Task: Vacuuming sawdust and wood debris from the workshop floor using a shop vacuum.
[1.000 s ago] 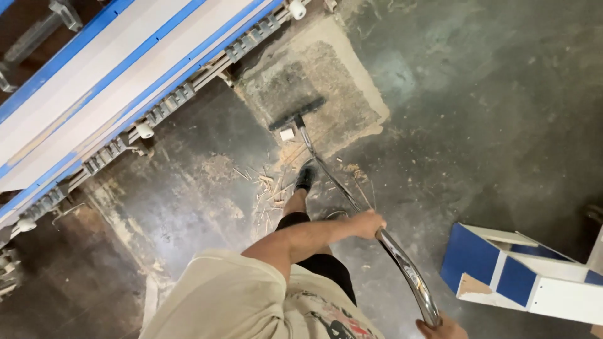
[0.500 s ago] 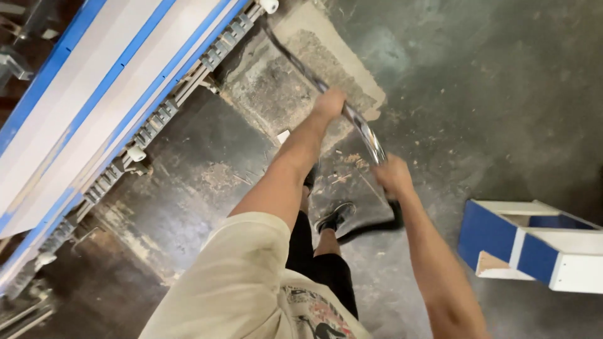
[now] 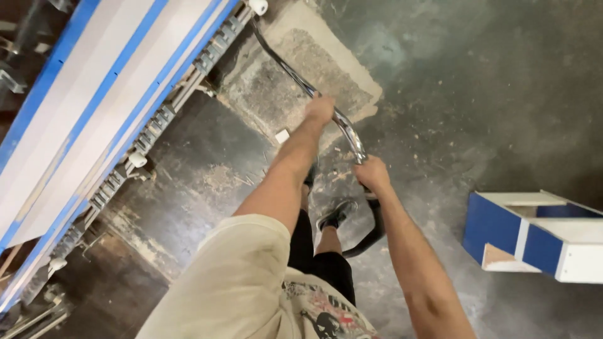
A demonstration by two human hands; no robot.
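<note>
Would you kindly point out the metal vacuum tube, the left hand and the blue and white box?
metal vacuum tube (image 3: 348, 132): head view, on the shiny bend between the hands.
left hand (image 3: 320, 108): head view, on its back, gripping the tube.
blue and white box (image 3: 493, 229): head view, on its blue side panel.

You have no label, sign or screen before you here. The one box-like thing is the blue and white open box (image 3: 534, 235) on the floor at your right, well apart from your arms; its near side shows blue panels split by a white strip, with a bare wood-coloured patch at the lower corner. Whether it is a package or a piece of cabinet cannot be told.
</note>
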